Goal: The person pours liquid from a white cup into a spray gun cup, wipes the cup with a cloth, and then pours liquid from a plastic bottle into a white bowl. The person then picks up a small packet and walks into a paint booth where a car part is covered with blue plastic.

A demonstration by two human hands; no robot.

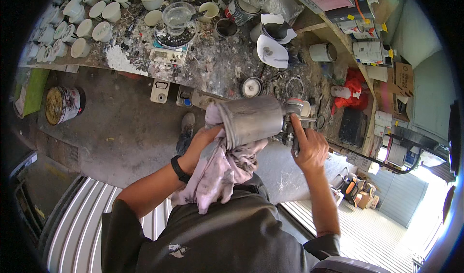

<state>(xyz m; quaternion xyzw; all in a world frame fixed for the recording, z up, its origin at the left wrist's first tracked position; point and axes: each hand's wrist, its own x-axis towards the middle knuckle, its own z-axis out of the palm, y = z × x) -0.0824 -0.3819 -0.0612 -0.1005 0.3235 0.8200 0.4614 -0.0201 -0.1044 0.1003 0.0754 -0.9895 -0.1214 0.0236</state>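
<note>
My right hand [309, 147] grips the handle of a paint spray gun [292, 123] whose grey metal cup [251, 120] lies sideways in front of me. My left hand [208, 136], with a black band on the wrist, presses a stained pale rag [220, 169] against the open end of the cup. The rag hangs down toward my dark shirt. Both hands are held above the floor, just in front of the workbench [212, 70].
The paint-spattered workbench carries many white cups [84, 29], a clear beaker on a small scale [176, 19], paper cone filters [270, 50], tins and a white mug [323, 52]. Shelves with boxes stand at right. A paint can [63, 104] sits on the floor at left.
</note>
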